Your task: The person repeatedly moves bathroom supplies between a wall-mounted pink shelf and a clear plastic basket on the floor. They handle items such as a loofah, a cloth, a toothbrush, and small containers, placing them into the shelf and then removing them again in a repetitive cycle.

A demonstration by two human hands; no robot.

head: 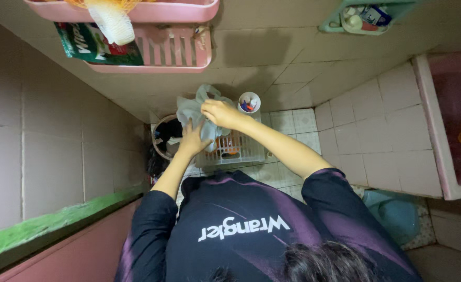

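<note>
Both hands hold a pale translucent plastic bag [196,112] above a white slatted basket [241,151] on the tiled floor: right hand [219,113] pinching its top, left hand [191,140] flat beneath. Risk: a loosened pinch could drop the bag onto the nearby cup [249,102], toppling it.

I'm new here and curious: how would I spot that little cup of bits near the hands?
Look to the tiled corner under the pink wall racks. Beside the pale slotted basket, just past the right hand, stands a small round white cup, the only thing there with red and blue bits inside.
</note>
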